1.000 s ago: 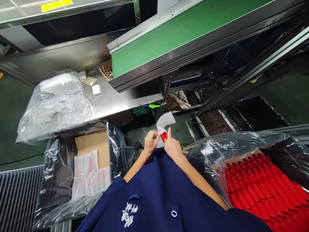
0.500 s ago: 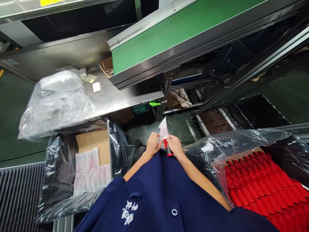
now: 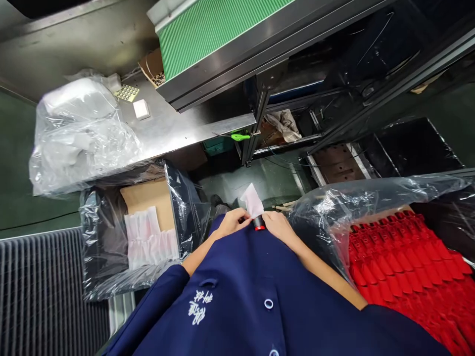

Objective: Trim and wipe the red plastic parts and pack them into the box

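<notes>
In front of my body I hold a red-and-black handled item [image 3: 259, 224], its exact kind hidden. A thin white sleeve [image 3: 254, 201] covers its upper part, leaving the black end with a red rim bare. My left hand [image 3: 233, 221] is closed, pinching the sleeve's lower edge. On the other side, my right hand [image 3: 277, 225] grips the item and the sleeve's edge together. To the left, several white-sleeved pieces [image 3: 150, 240] lie in rows in a plastic-lined box [image 3: 171, 198]. At the right, rows of bare red items [image 3: 404, 267] fill another lined box.
Clear plastic bags of white material [image 3: 81, 131] and a small white block [image 3: 141, 110] sit on the metal table [image 3: 166, 126]. A green conveyor [image 3: 218, 34] runs above. A green-handled tool [image 3: 240, 137] sticks out near the table's edge. A ribbed dark surface [image 3: 40, 291] is lower left.
The sleeve has come down over the item, hiding the red part that showed below it. My left hand has shifted along its edge. The view has tilted downward.
</notes>
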The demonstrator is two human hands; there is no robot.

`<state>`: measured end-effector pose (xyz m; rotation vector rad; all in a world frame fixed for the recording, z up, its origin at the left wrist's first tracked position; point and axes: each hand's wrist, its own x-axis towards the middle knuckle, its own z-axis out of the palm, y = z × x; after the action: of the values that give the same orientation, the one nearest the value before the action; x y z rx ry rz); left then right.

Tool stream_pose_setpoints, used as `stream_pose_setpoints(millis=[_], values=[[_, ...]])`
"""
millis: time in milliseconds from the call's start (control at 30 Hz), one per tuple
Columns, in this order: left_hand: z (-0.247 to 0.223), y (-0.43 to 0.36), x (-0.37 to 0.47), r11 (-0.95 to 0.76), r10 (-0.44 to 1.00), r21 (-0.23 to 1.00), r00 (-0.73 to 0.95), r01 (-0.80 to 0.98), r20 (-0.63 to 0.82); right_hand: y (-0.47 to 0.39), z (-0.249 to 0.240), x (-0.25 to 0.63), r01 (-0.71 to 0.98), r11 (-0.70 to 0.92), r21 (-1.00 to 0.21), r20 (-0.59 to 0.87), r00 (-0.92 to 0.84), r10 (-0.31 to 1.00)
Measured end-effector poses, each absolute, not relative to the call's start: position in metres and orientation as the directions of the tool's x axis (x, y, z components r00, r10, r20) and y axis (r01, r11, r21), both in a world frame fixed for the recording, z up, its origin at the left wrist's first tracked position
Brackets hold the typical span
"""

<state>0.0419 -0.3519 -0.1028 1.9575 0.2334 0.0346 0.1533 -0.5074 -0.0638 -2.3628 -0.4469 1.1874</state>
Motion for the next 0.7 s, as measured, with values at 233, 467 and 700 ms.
stream_pose_setpoints(millis=[233,467,700], values=[[-0.095,-0.347,0.035,-0.270,0.144,0.955,0.986,0.124,-0.088,-0.521,-0.045,0.147,0.303,-0.812,-0.499,-0.621,0.529,0.579],[-0.109,-0.352,0.050,-0.186,0.105,0.959,0.975,0.211,-0.195,-0.524,-0.059,0.155,0.217,-0.767,-0.603,-0.631,0.459,0.626],[-0.083,-0.341,0.061,-0.211,0.128,0.972,0.989,0.103,-0.077,-0.524,-0.055,0.174,-0.091,-0.722,-0.686,-0.665,0.482,0.571]])
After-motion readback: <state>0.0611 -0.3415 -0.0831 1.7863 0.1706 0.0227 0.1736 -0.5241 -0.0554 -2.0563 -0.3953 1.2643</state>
